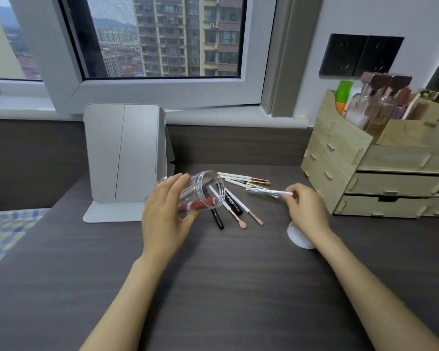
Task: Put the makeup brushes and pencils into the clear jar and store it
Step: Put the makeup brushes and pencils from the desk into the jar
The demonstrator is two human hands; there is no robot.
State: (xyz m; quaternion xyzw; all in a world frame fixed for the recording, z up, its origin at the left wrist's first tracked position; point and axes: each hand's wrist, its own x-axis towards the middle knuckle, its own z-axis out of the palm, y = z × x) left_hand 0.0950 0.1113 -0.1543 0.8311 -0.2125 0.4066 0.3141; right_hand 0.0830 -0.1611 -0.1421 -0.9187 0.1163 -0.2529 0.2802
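My left hand (165, 214) grips the clear jar (208, 190), tilted on its side with its mouth facing right. Inside lie a red tube (200, 204) and a pale stick. My right hand (306, 207) pinches a silver glittery pencil (266, 191) by its right end, held level just right of the jar's mouth. On the dark desk between the hands lie several white-handled brushes (241, 178) with rose-gold ferrules, a black brow pencil (232, 202) and a thin black pencil (217, 217).
A grey folding mirror (123, 158) stands behind the jar. A wooden organiser (370, 168) with drawers and bottles fills the right. A white round lid (298, 235) lies under my right wrist. A window sill runs along the back; checked fabric lies at far left.
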